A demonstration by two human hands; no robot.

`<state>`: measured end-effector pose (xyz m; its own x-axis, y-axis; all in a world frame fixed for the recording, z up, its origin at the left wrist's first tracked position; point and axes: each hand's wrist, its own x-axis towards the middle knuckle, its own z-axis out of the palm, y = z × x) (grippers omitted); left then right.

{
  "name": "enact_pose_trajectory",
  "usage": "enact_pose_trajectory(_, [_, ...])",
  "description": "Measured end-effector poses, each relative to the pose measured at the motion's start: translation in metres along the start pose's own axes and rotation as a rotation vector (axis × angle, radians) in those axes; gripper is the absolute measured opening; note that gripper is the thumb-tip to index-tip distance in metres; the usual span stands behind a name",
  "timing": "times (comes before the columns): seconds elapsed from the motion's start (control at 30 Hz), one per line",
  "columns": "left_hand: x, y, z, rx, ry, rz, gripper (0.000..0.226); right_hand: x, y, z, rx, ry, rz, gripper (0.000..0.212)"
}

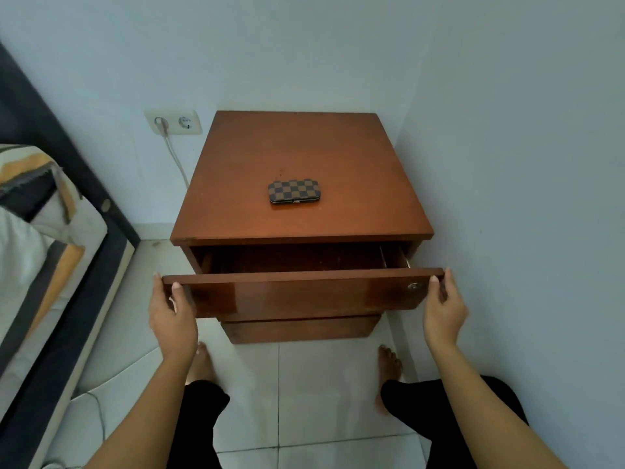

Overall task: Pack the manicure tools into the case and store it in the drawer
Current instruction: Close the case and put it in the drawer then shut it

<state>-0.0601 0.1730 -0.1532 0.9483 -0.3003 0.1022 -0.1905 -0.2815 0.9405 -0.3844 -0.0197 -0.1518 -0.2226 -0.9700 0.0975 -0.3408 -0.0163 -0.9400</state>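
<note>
Gripping the drawer (301, 292) front, your left hand (172, 316) and right hand (444, 308) clasp its ends. Drawer's partly open. Closed case (293, 191) sits on the nightstand (355, 157) top.

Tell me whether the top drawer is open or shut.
Open, partway: the top drawer front stands out from the nightstand, showing its dark inside. Both hands grip its ends.
</note>
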Motion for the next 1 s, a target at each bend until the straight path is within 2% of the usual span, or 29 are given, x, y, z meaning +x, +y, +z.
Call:
enact_pose_trajectory(0.33, [-0.077,-0.023,-0.069,0.076,-0.010,0.023,0.050,-0.076,0.020,-0.075,-0.009,-0.030,0.017,0.046])
enact_pose_trajectory(0.63, [-0.090,-0.017,-0.089,0.158,-0.080,0.007,0.053,-0.087,0.014,-0.100,-0.073,-0.114,0.006,0.044])
enact_pose_trajectory(0.83, [-0.050,0.007,-0.079,0.454,-0.049,0.191,0.051,-0.054,-0.014,-0.094,-0.298,-0.241,-0.199,0.038])
enact_pose_trajectory(1.0, [0.005,0.040,-0.030,0.610,-0.251,0.426,0.056,-0.017,-0.067,-0.032,-0.448,-0.481,-0.418,0.039])
